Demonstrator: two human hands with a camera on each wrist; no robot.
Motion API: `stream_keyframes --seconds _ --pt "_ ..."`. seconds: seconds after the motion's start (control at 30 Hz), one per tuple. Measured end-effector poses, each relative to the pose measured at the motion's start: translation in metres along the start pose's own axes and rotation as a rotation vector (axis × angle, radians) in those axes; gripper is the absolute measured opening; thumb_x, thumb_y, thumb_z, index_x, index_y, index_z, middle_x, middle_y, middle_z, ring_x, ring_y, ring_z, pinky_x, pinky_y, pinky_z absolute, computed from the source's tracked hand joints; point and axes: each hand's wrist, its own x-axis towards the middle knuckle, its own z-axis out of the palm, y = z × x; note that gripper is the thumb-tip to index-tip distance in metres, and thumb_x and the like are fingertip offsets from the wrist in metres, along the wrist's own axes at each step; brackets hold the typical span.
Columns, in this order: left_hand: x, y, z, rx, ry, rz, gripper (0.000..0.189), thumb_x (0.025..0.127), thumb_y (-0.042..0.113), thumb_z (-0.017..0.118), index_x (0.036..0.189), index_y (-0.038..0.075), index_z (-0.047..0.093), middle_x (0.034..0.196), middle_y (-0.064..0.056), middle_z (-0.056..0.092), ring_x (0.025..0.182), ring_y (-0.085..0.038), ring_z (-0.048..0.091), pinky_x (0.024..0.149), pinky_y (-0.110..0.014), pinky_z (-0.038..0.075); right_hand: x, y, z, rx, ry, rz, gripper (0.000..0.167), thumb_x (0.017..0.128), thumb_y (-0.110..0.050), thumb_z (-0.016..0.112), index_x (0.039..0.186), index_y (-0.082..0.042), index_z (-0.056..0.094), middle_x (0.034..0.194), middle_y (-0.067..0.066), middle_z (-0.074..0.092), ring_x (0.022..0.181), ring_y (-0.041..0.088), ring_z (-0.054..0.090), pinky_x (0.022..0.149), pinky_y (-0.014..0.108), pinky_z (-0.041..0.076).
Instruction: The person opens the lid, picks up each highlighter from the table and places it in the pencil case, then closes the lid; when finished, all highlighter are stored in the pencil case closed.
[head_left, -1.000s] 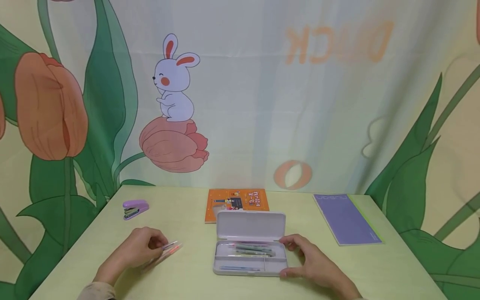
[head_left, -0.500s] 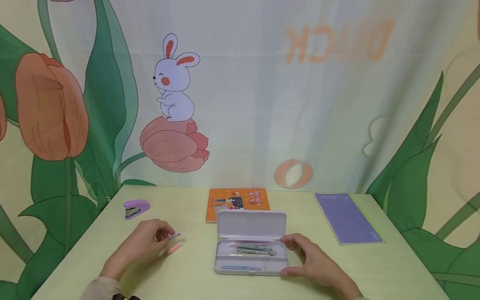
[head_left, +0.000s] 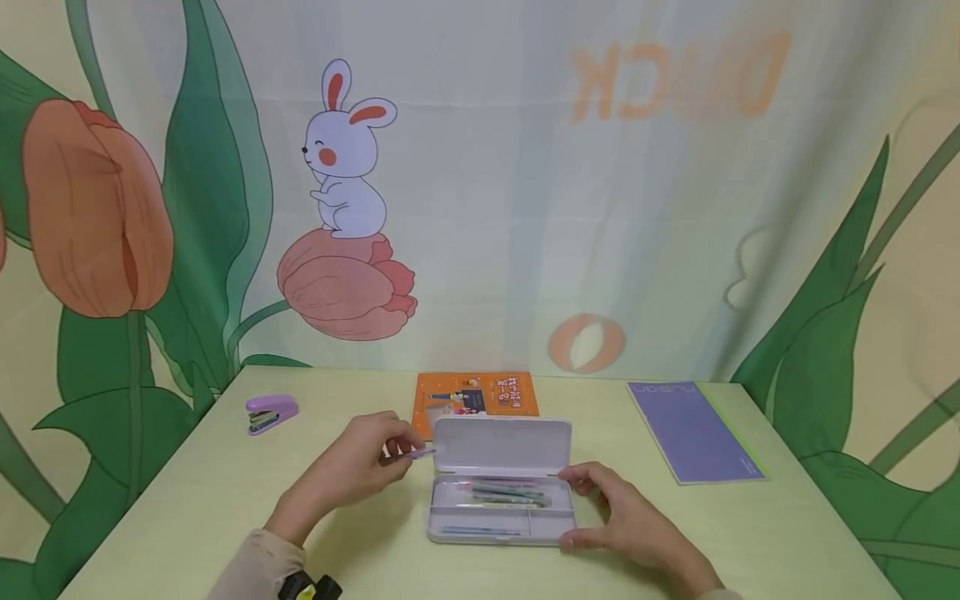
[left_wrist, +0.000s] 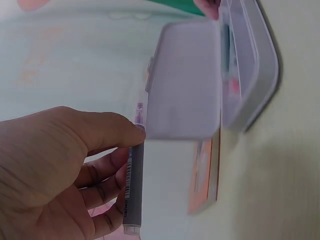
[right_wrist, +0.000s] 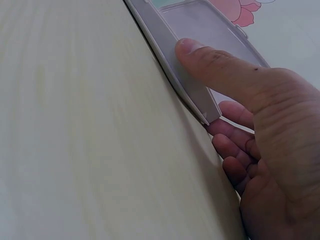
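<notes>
A pale grey pencil case (head_left: 501,540) stands on the table with its lid (head_left: 502,447) raised. Several pens (head_left: 510,496) lie in its back compartment and a slim blue pen (head_left: 480,531) in the front left one. My left hand (head_left: 363,462) is just left of the lid, thumb and fingers pinching a marker (left_wrist: 133,185). The marker has a dark grey barrel and a purple tip under a clear cap. At the case's right end, my right hand (head_left: 630,525) grips it, thumb at the front corner and fingers at the back.
An orange book (head_left: 476,392) lies behind the case, partly covered by the lid. Farther right is a purple notebook (head_left: 697,433) with a green edge. A purple stapler (head_left: 272,412) sits at the back left. A printed curtain (head_left: 480,208) hangs behind the table.
My left hand has moved right and away from me with the marker, up to the lid. The orange-tipped pen seen beside it earlier is out of sight. My right hand has stayed on the case.
</notes>
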Motion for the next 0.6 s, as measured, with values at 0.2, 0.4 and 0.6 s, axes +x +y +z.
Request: stream_keyframes --seconds 0.2,0.4,0.6 --pt "0.017 0.019 0.020 -0.014 -0.017 0.116 0.018 0.093 -0.005 0.078 0.105 0.008 0.083 0.089 0.008 0.069 0.082 -0.005 0.061 0.068 -0.023 0.055 0.000 0.001 0.001 -0.002 0.004 -0.006 0.081 0.078 -0.043 0.103 0.145 -0.023 0.063 0.127 -0.005 0.064 0.120 0.020 0.056 0.101 0.028 0.047" --pt "0.025 0.033 0.038 -0.045 -0.069 0.179 0.019 0.092 -0.006 0.078 0.106 0.007 0.083 0.092 0.006 0.074 0.084 -0.005 0.064 0.072 -0.022 0.057 0.000 0.002 0.003 0.003 0.004 -0.009 0.081 0.077 -0.044 0.103 0.145 -0.023 0.063 0.127 -0.005 0.064 0.120 0.020 0.056 0.101 0.028 0.046" --pt "0.027 0.041 0.056 -0.035 -0.103 0.235 0.017 0.092 -0.005 0.078 0.104 0.006 0.082 0.093 0.001 0.074 0.083 -0.005 0.065 0.074 -0.019 0.056 0.000 0.001 0.002 0.010 0.005 0.002 0.081 0.077 -0.043 0.103 0.145 -0.023 0.063 0.127 -0.004 0.064 0.120 0.020 0.056 0.101 0.028 0.047"
